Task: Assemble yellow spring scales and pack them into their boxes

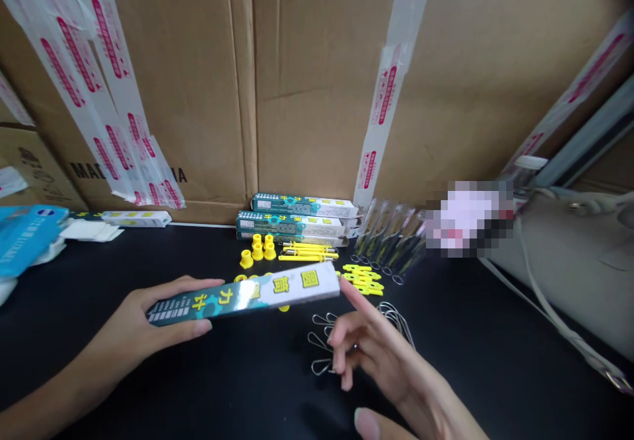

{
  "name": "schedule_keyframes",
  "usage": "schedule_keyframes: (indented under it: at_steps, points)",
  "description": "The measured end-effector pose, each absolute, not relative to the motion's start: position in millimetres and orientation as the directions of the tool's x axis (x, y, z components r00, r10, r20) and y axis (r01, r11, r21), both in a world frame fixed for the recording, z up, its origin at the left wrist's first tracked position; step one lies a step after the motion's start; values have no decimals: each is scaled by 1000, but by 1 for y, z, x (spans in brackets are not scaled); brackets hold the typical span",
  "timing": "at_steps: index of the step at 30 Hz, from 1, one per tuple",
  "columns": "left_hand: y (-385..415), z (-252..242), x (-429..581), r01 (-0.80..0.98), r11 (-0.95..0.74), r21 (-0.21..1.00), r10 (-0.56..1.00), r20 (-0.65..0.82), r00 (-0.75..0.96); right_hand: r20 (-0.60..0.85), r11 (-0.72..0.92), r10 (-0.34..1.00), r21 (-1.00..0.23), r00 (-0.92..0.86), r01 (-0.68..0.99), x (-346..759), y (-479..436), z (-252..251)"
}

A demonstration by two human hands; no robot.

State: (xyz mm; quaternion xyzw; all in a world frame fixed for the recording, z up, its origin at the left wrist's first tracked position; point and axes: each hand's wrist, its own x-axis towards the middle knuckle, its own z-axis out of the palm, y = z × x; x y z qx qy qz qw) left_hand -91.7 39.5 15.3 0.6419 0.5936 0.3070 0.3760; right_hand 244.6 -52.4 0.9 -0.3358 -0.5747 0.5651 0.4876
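My left hand (148, 318) grips one end of a long narrow box (247, 294), white and dark green with yellow characters, held level above the black table (222, 374). My right hand (376, 354) hovers just right of the box's other end, forefinger stretched toward it, other fingers loosely curled, nothing in it. Under that hand lie several wire hooks (321, 341). Behind the box lie yellow plastic caps (260, 248), yellow rods (307, 252) and flat yellow pieces (364, 280).
Three more boxes of the same kind (297, 219) are stacked against a large taped cardboard carton (317, 83). Clear tubes (391, 238) lie right of them. A blue packet (24, 235) and another long box (133, 218) lie at the left. A grey bag with a strap (569, 261) sits right.
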Motion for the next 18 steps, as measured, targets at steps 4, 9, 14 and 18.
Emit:
schedule_keyframes:
  at_steps: [4, 9, 14, 18]
  points:
    - [38, 20, -85, 216, 171, 961, 985, -167, -35, 186, 144, 944, -976, -273, -166, 247, -50, 2]
    - [37, 30, -76, 95, 250, 964, 968, -246, -52, 101, 64, 958, -988, -268, -144, 248, -47, 3]
    - [39, 32, -79, 65, 314, 947, 949, -311, -45, 59, 16, 954, -989, -293, -146, 245, -50, 2]
    - [39, 37, -76, -1, 245, 970, 969, -245, -40, 42, 4, 966, -989, -255, -148, 241, -53, 3]
